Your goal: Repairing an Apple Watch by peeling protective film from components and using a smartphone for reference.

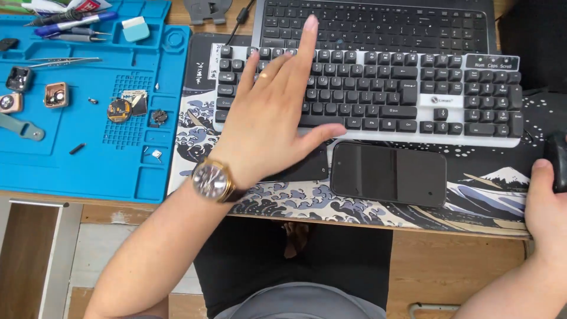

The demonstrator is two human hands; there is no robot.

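Desk mat [484, 195] with a wave print covers the right part of the desk, the largest thing in view. Beside it on the left lies a blue work mat [88, 159] with moulded trays.

Keyboard [413, 94], white body with black keys, lies across the desk mat; a second, darker keyboard [384, 23] sits just behind it.

Left hand [269, 115] is spread flat and open over the left end of the white keyboard, fingers extended and apart, middle fingertip reaching to the darker keyboard's front edge, thumb pointing right along the near edge. It grips nothing. A ring shows on one finger. Wristwatch [211, 180], gold case and dark dial, sits on the left wrist.

Right hand [546, 204] is at the frame's right edge, thumb against a black mouse [556, 160]; most fingers are out of view, so its hold cannot be told.

Black phone [388, 174], screen dark, lies flat just in front of the keyboard, right of the left thumb.

On the blue mat: small watch cases [55, 94], a round watch movement [119, 110], tweezers [65, 60].
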